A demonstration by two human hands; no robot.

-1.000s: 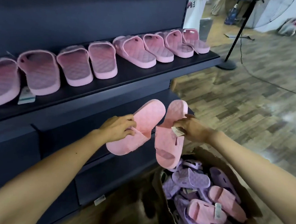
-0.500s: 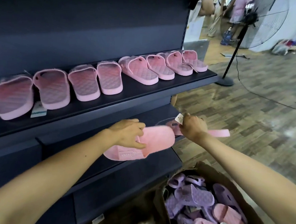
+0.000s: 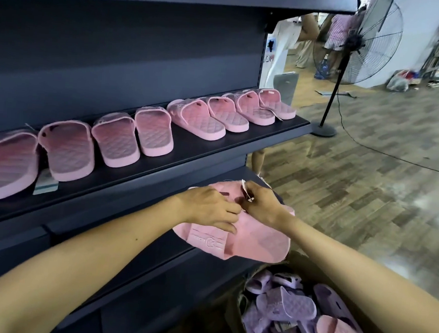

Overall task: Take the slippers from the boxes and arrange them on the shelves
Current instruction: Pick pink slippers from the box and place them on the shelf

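Pink quilted slippers on dark navy shelf; lilac and pink slippers in brown box.

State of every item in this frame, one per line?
left hand, gripping the held pink slippers
right hand, pinching the paper tag
held pink slippers, held together, not yet released
shelved pink slippers, eight in a row, soles down
cardboard box, open, slippers inside
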